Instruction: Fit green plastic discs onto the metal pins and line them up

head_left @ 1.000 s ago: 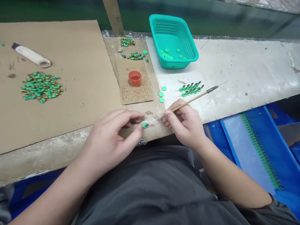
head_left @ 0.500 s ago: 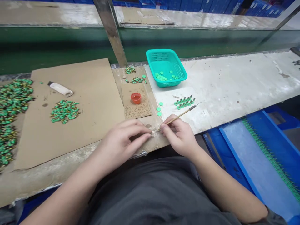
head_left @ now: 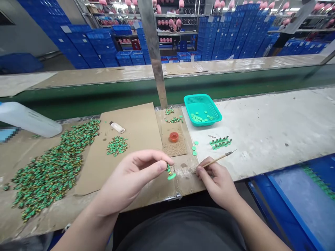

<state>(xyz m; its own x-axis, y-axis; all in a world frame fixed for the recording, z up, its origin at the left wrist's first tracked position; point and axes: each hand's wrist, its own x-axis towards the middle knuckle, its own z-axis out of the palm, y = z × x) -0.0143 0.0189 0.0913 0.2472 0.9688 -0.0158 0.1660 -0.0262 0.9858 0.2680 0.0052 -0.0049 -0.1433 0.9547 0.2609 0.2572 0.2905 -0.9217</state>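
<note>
My left hand (head_left: pixel 142 170) pinches a small green figurine (head_left: pixel 170 173) by its upper end, with a round green disc at its lower end, held just above the bench. My right hand (head_left: pixel 216 177) is closed around a thin wooden brush (head_left: pixel 218 159), its fine dark tip pointing up to the right and its other end near the bench. Between and beyond the hands, a small red cup (head_left: pixel 173 137) sits on a speckled cardboard piece (head_left: pixel 176 150). Loose green discs (head_left: pixel 194 148) lie beside it. Several figurines on discs (head_left: pixel 220 142) stand in rows to the right.
A teal basket (head_left: pixel 220 119) holds green discs. On the left are a large heap of green pieces (head_left: pixel 57 164), a smaller pile (head_left: pixel 117 145), a white tube (head_left: pixel 117 127) and a white bottle (head_left: pixel 28 118). A metal post (head_left: pixel 154 52) rises behind the bench; blue crates (head_left: pixel 300 202) stand lower right.
The view has tilted up, showing more of the room behind. My left hand has lifted and moved away from my right, bringing the figurine on its disc into sight. The brush stays in my right hand.
</note>
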